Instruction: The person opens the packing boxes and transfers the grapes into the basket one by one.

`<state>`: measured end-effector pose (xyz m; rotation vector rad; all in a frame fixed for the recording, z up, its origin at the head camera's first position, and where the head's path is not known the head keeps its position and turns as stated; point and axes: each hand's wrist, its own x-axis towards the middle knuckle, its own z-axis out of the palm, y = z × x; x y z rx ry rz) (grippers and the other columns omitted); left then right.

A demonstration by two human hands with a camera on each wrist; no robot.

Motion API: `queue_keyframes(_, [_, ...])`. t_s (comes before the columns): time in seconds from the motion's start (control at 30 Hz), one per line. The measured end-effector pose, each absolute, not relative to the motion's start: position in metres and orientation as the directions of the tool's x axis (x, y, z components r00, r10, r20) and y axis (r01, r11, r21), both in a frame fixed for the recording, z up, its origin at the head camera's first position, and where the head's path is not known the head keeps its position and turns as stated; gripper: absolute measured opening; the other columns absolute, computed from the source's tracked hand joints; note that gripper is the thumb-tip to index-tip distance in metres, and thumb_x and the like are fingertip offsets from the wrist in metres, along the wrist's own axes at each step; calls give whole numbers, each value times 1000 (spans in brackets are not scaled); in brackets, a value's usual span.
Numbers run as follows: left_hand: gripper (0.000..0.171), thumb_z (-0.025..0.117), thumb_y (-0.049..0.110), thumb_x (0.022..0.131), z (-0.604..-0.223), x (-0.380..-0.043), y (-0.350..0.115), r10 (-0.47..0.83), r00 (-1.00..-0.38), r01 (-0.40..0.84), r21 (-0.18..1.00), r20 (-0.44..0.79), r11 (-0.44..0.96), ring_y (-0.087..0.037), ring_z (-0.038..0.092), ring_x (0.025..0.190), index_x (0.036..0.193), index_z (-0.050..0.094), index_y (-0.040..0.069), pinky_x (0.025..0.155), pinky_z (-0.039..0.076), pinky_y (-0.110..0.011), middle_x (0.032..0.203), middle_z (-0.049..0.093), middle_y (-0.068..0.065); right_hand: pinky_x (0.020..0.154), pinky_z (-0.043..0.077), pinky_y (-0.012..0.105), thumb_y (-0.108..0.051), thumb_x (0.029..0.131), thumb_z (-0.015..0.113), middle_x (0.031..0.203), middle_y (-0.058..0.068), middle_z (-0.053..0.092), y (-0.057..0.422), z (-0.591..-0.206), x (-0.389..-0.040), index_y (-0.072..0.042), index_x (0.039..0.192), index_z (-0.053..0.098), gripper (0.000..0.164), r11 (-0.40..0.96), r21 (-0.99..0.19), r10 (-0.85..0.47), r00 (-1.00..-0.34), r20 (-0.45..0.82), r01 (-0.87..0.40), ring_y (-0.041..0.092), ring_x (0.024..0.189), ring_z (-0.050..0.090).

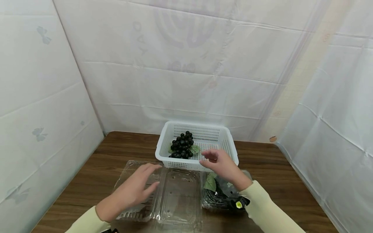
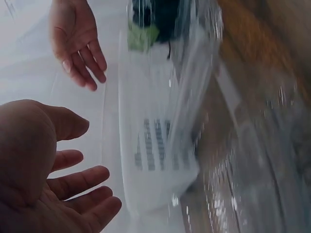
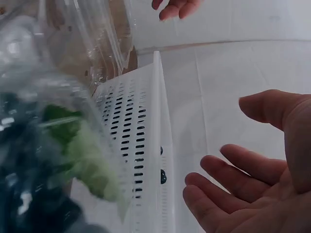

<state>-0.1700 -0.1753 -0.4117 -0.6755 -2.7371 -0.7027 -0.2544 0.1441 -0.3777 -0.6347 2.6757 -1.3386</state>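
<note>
A bunch of dark grapes (image 1: 182,145) with green leaves lies in the left part of a white perforated plastic basket (image 1: 163,142). My right hand (image 1: 220,163) hovers over the basket's front right side, fingers loosely bent around nothing. Over the lid half of an opened clear plastic clamshell box (image 1: 180,197) hangs my left hand (image 1: 135,187), thumb and fingers spread and holding nothing. A second clear box (image 1: 227,194) stands under my right forearm, with dark grapes and a green leaf (image 1: 210,182) inside; the wrist partly hides it.
Everything stands on a dark wood-grain table (image 1: 131,142). White patterned sheeting (image 1: 180,81) hangs behind the table and along both sides. The basket sits at the back edge, with the clear boxes directly in front of it.
</note>
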Motion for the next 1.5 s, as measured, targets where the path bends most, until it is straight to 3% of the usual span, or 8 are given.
queue_keyframes(0.17, [45,69,18,98,-413,-167,-156,430,-851,524,434,302,733,-27,62,122,140,56,6,102,55,-49,131,64,-7,111,49,51,-30,98,71,137,15,65,161,-383,-234,-1,133,65,46,580,-732,-436,-895,92,-358,38,130,60])
queue_keyframes(0.37, [38,67,19,100,-413,-168,-138,467,-856,508,530,221,679,-27,66,115,136,59,7,94,58,-44,131,65,-7,99,54,54,-37,94,75,133,12,68,176,-388,-211,-2,131,67,52,680,-618,-480,-877,33,-395,34,120,64])
queue_keyframes(0.57, [35,68,13,98,-420,-168,-120,469,-867,450,674,170,586,-29,69,103,130,62,0,88,61,-41,120,69,-11,102,52,57,-44,88,79,133,9,69,185,-394,-194,-6,132,67,59,718,-557,-509,-861,-10,-418,34,127,62])
queue_keyframes(0.7, [31,68,10,97,-425,-171,-104,476,-871,393,757,125,521,-20,70,97,126,64,-2,85,61,-32,110,70,-8,103,52,57,-45,81,85,135,11,68,186,-398,-189,-6,129,68,63,722,-527,-530,-848,-7,-448,34,128,61])
queue_keyframes(0.9, [30,65,13,100,-431,-179,-81,488,-873,240,850,-22,468,-12,66,89,126,65,-2,76,57,-28,102,70,-2,104,49,61,-38,76,91,145,16,60,186,-398,-184,-2,128,67,68,738,-489,-558,-828,-53,-466,41,134,55])
queue_keyframes(1.1, [33,60,5,101,-438,-186,-64,473,-862,-18,944,-182,330,-28,74,86,129,60,-11,77,63,-43,102,70,-17,102,52,58,-34,73,93,147,14,58,181,-401,-181,-3,131,66,71,788,-392,-539,-839,-66,-475,40,136,54])
queue_keyframes(1.2, [32,57,-1,100,-443,-189,-57,465,-855,-118,960,-229,256,-33,75,87,129,59,-14,79,64,-43,100,71,-19,99,55,56,-32,73,93,146,13,59,178,-403,-179,-5,131,66,70,814,-325,-526,-849,-57,-482,39,134,56])
queue_keyframes(1.5, [29,53,-11,94,-450,-196,-41,444,-847,-270,956,-293,116,-24,74,77,123,57,-16,75,66,-39,90,70,-20,96,58,51,-31,72,93,140,11,65,169,-405,-179,-8,128,69,65,830,-197,-530,-848,8,-521,33,125,64])
